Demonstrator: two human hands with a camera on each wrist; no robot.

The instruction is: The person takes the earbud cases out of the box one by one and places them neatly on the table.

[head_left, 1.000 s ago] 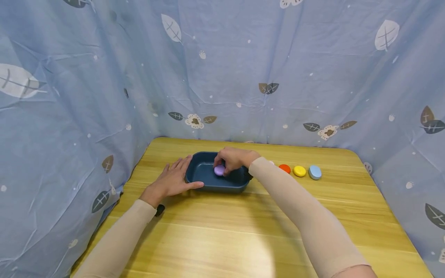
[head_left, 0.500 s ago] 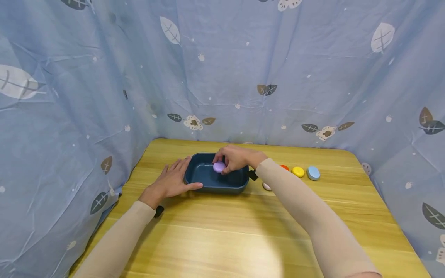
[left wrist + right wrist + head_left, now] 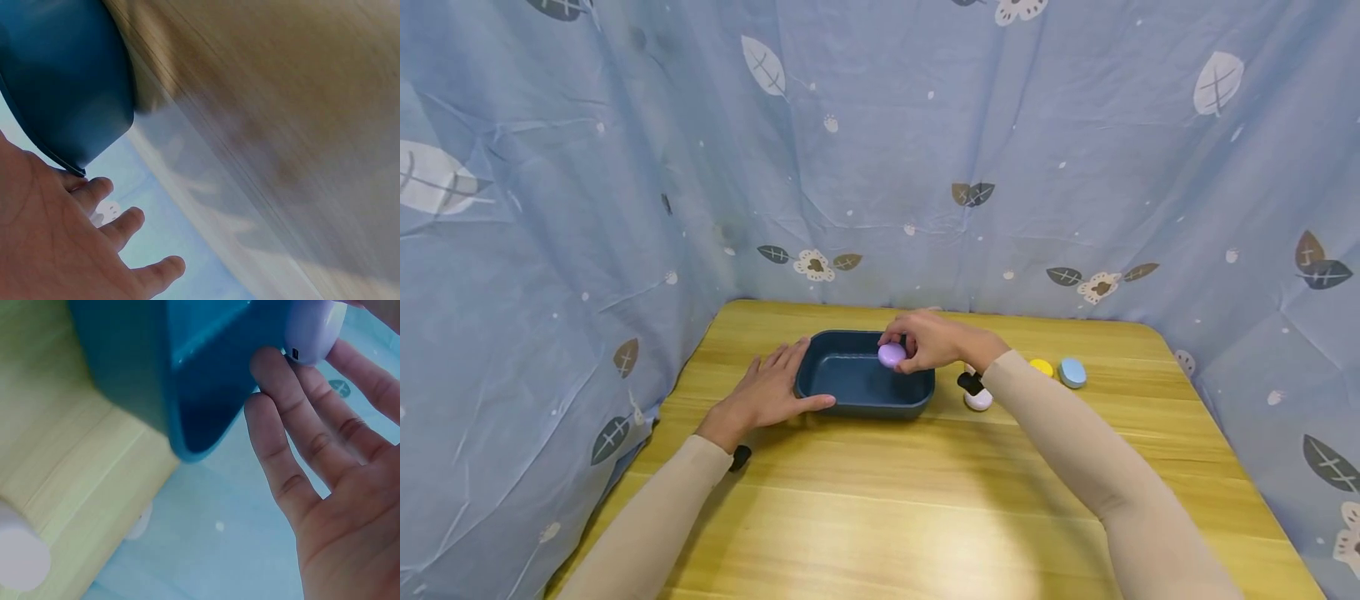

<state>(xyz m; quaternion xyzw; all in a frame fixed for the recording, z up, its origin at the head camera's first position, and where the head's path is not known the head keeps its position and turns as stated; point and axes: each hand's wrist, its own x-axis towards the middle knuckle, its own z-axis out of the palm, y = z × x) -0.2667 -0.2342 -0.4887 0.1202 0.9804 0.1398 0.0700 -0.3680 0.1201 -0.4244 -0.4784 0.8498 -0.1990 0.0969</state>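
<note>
My right hand [image 3: 928, 340] pinches a smooth lilac disc [image 3: 891, 356] between thumb and fingers, over the right part of a dark blue rectangular tub [image 3: 865, 411]. In the right wrist view, the lilac disc [image 3: 315, 328] has a small dark slot on its side, and two fingers extend below it without gripping. My left hand [image 3: 763, 396] rests at the tub's left end, fingers spread along the outside and thumb lying over the near rim. The left wrist view shows its straight fingers [image 3: 125, 228] beside the tub's wall [image 3: 75, 94].
Right of the tub, a white disc [image 3: 978, 401] lies on the wooden table [image 3: 865, 500]. Farther right are a yellow disc [image 3: 1041, 366], partly behind my right sleeve, and a light blue rounded piece [image 3: 1072, 372]. A patterned blue curtain [image 3: 880, 150] surrounds the table.
My right hand has drawn the lilac disc up and rightward from lower inside the tub. The white disc has come into sight, while my sleeve now covers the red one. The left hand stays put.
</note>
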